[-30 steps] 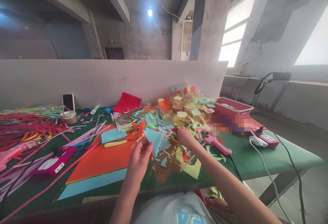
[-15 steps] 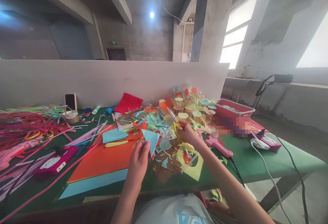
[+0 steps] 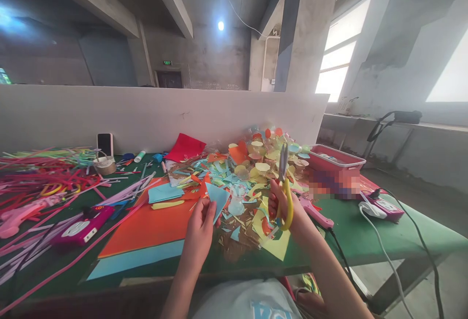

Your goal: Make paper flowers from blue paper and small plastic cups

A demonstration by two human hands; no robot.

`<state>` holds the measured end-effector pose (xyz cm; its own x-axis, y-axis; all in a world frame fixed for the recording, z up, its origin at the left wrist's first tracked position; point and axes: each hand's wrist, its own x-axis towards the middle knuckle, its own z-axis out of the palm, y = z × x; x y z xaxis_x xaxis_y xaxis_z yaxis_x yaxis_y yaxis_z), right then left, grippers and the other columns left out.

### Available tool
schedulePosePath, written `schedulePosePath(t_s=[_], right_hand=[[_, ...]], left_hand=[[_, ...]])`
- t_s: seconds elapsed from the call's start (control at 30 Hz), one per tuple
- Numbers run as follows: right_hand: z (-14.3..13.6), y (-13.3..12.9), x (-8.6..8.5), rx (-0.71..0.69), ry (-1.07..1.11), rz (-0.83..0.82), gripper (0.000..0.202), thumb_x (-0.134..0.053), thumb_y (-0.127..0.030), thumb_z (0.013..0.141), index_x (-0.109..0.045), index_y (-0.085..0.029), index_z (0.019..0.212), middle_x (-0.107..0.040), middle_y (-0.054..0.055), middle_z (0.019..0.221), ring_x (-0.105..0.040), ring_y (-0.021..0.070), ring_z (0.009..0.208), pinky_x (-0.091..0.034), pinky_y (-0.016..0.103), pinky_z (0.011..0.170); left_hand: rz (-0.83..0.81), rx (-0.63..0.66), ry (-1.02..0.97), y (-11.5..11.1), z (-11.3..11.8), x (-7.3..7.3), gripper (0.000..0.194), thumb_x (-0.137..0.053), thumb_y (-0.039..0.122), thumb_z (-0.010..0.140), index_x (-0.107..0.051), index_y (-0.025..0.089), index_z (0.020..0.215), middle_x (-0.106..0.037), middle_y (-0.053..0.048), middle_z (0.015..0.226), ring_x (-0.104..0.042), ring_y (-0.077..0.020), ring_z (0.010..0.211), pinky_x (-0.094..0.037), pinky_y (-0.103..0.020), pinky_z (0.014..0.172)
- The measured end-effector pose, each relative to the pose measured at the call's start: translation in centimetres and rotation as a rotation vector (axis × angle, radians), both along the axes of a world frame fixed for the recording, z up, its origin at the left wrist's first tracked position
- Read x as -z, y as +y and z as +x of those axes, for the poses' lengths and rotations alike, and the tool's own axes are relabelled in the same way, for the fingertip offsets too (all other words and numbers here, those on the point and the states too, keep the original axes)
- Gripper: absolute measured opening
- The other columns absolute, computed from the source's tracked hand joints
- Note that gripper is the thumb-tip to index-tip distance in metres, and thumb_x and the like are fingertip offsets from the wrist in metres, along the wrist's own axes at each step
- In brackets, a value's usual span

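Note:
My left hand (image 3: 203, 217) pinches a folded piece of light blue paper (image 3: 218, 199) between thumb and fingers, above the near middle of the table. To its right, my right hand (image 3: 278, 201) is closed on a pair of yellow-handled scissors (image 3: 283, 168), whose blades point upward and look shut. Under and beyond both hands lies a heap of paper scraps (image 3: 223, 170) in blue, yellow and orange. A yellow sheet with a hole cut in it (image 3: 277, 248) lies below my right hand. Left of my left hand is an orange sheet (image 3: 146, 231) with folded blue paper (image 3: 165, 193) on it.
Clear cups with paper discs (image 3: 263, 156) pile up at the back, near a red basket (image 3: 338, 157). A pink glue gun (image 3: 317, 213) lies on the right, its cord trailing off. Pipe cleaners (image 3: 54, 173), a phone (image 3: 105, 144) and a magenta power strip (image 3: 83, 226) are at left.
My right hand has turned the scissors from leaning toward the scraps to upright, and moved slightly right. My left hand still holds the blue paper in nearly the same place.

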<state>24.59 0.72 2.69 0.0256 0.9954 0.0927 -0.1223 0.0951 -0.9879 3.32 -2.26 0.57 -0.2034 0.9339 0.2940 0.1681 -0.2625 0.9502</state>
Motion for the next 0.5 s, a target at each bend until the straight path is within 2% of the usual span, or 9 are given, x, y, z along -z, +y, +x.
schedulePosePath(t_s=[0.07,0.17,0.23,0.33,0.5], right_hand=[[-0.9,-0.7,0.3,-0.041,0.119,-0.038,0.055,-0.064,-0.07,0.071,-0.036,-0.024,0.062,-0.033,-0.009,0.052,-0.034,0.009,0.043,-0.031,0.025,0.043],[-2.4,-1.7,0.5,-0.136,0.151,-0.058,0.051,-0.068,-0.068,0.07,-0.049,-0.021,0.069,-0.04,-0.008,0.054,-0.036,0.0082,0.044,-0.031,0.024,0.044],[-3.5,-2.3,0.3,-0.142,0.135,-0.066,0.05,-0.072,-0.066,0.067,-0.054,-0.019,0.074,-0.044,-0.007,0.056,-0.036,0.0075,0.045,-0.029,0.023,0.044],[-4.6,-3.1,-0.3,-0.119,0.096,-0.032,0.05,-0.078,-0.062,0.06,-0.056,-0.019,0.073,-0.046,-0.007,0.055,-0.038,0.0081,0.047,-0.028,0.022,0.046],[-5.1,-3.8,-0.9,-0.113,0.069,0.042,0.048,-0.075,-0.063,0.062,-0.054,-0.02,0.067,-0.048,-0.005,0.053,-0.044,0.011,0.05,-0.035,0.025,0.05]], left_hand=[[0.007,0.0,0.002,-0.2,0.2,-0.3,0.038,-0.054,0.06,0.082,-0.047,0.024,0.077,-0.05,0.005,0.061,-0.052,-0.0144,0.06,-0.043,-0.024,0.061],[0.026,0.012,0.015,-0.5,0.5,-0.5,0.037,-0.056,0.06,0.081,-0.049,0.023,0.08,-0.051,0.004,0.068,-0.052,-0.0138,0.063,-0.044,-0.024,0.061],[0.037,0.034,0.035,-0.7,0.8,-0.7,0.036,-0.055,0.059,0.082,-0.048,0.023,0.081,-0.05,0.004,0.07,-0.05,-0.013,0.063,-0.044,-0.023,0.061],[0.035,0.076,0.043,-1.1,1.3,-0.9,0.035,-0.054,0.058,0.084,-0.048,0.023,0.083,-0.047,0.005,0.07,-0.047,-0.0118,0.062,-0.043,-0.022,0.061],[0.013,0.151,0.045,-1.3,1.7,-1.0,0.036,-0.053,0.057,0.086,-0.046,0.022,0.078,-0.042,0.006,0.069,-0.045,-0.0101,0.063,-0.044,-0.02,0.06]])
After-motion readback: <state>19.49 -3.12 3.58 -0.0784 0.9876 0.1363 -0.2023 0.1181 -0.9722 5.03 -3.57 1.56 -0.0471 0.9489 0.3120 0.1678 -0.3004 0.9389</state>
